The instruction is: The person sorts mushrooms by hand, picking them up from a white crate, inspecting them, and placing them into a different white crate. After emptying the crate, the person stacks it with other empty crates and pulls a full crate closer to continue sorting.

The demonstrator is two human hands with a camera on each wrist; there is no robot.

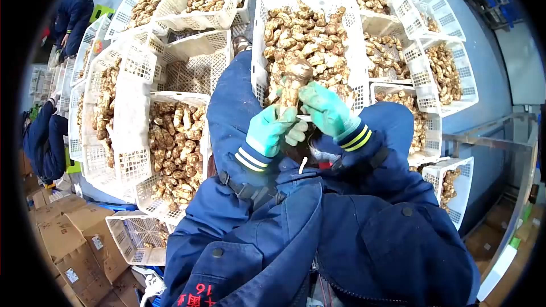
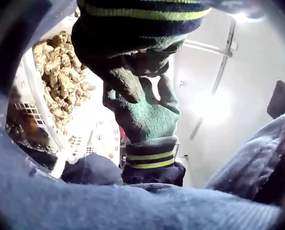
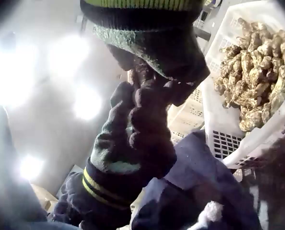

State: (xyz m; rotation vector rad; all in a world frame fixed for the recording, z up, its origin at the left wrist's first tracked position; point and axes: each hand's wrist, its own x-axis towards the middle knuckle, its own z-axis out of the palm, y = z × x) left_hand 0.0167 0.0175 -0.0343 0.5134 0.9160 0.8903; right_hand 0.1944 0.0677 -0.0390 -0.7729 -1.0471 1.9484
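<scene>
In front of my lap, my left hand (image 1: 270, 131), in a light green glove, grips a large mushroom (image 1: 289, 95) by its thick pale stem. The round brown cap points away from me, toward the crate. My right hand (image 1: 328, 111), gloved alike, is curled close against the mushroom's right side. A thin white tool (image 1: 305, 118) sticks out from its fingers beside the stem; most of it is hidden, and I cannot tell its kind. In the left wrist view the right hand (image 2: 145, 115) faces the left; in the right wrist view both hands meet closely.
A white plastic crate (image 1: 360, 28) heaped with mushrooms stands just ahead between my knees. More crates flank me, including a filled one (image 1: 207, 136) at left and a nearly bare one (image 1: 196, 51) behind it. Cardboard boxes (image 1: 68, 239) lie lower left. Another person (image 1: 74, 14) works at far left.
</scene>
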